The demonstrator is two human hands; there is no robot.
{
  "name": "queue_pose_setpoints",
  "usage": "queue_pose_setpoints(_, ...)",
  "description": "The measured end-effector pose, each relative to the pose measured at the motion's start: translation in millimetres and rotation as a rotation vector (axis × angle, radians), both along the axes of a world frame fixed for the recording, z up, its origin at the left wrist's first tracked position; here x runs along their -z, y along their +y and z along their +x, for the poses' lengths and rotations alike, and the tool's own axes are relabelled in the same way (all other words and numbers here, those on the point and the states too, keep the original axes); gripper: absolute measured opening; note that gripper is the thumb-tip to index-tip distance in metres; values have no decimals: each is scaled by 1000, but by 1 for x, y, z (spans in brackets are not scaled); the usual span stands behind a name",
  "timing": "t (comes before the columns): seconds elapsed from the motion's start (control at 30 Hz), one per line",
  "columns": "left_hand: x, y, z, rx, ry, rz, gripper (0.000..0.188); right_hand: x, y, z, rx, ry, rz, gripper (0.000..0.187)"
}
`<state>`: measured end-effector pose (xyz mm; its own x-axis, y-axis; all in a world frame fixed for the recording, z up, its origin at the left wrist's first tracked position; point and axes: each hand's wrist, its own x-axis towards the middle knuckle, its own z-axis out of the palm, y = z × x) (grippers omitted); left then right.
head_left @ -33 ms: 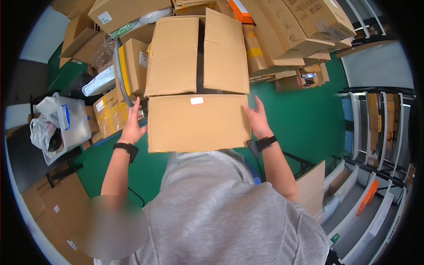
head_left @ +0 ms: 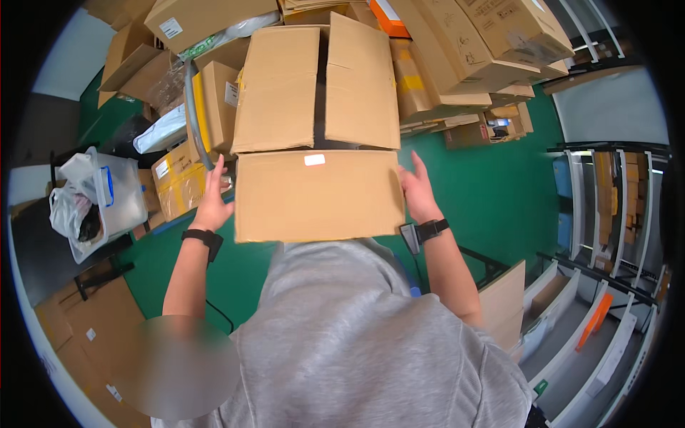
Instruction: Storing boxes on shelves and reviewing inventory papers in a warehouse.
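Note:
A large brown cardboard box (head_left: 317,196) stands right in front of me, its near side carrying a small white label (head_left: 314,160). Its two top flaps (head_left: 277,89) lie nearly closed, with a dark gap between them. At the box's left side is my left hand (head_left: 212,200), fingers stretched out and thumb close to the edge. My right hand (head_left: 419,191) is against the right side, thumb at the edge and fingers extended. Both hands are open. Dark bands (head_left: 431,230) circle both wrists. What supports the box is hidden.
Stacked cartons (head_left: 457,50) rise behind and to the right. A grey curved bar (head_left: 193,114) and a taped box (head_left: 178,187) are at left, near a clear plastic bin (head_left: 121,192). White shelving (head_left: 578,321) lines the right. The floor (head_left: 485,185) is green.
The box has shifted very slightly left and away from me. My hands have barely moved; the right thumb and the box edge look slightly farther apart.

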<state>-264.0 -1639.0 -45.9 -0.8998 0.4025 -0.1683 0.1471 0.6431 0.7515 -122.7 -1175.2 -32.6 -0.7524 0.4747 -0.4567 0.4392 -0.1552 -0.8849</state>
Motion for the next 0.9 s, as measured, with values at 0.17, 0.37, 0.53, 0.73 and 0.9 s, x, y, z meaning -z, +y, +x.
queue_pose_setpoints(0.17,-24,34,14,-57,172,100,85,-29,39,21,-151,173,-598,64)
queue_pose_setpoints(0.37,-23,60,-26,-271,322,11,31,-21,46,6,-479,252,-51,58)
queue_pose_setpoints(0.53,-12,77,-63,-331,403,-121,42,-14,34,-32,-386,242,221,58)
queue_pose_setpoints(0.73,13,79,-69,-382,337,-18,59,8,37,-45,-364,174,416,56)
queue_pose_setpoints(0.9,41,85,-71,-454,24,185,76,0,39,-42,-271,15,327,62)
